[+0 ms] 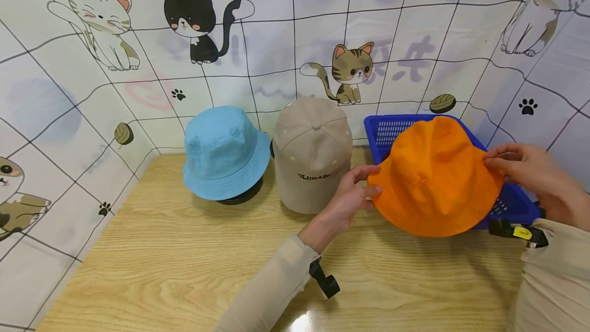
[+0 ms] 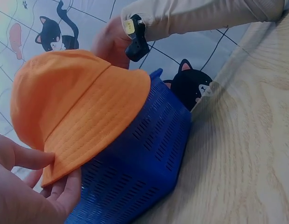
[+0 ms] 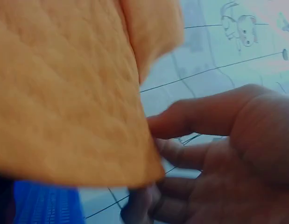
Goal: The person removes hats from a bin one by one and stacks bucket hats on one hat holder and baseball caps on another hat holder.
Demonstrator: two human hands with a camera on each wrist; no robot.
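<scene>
Steady the orange hat from both sides
Your left hand pinches its left edge, your right hand the right, over the blue basket; keep both grips level so the brim doesn't fold.

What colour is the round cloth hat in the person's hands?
It's a bright orange cloth bucket hat, seen best in the head view.
</scene>
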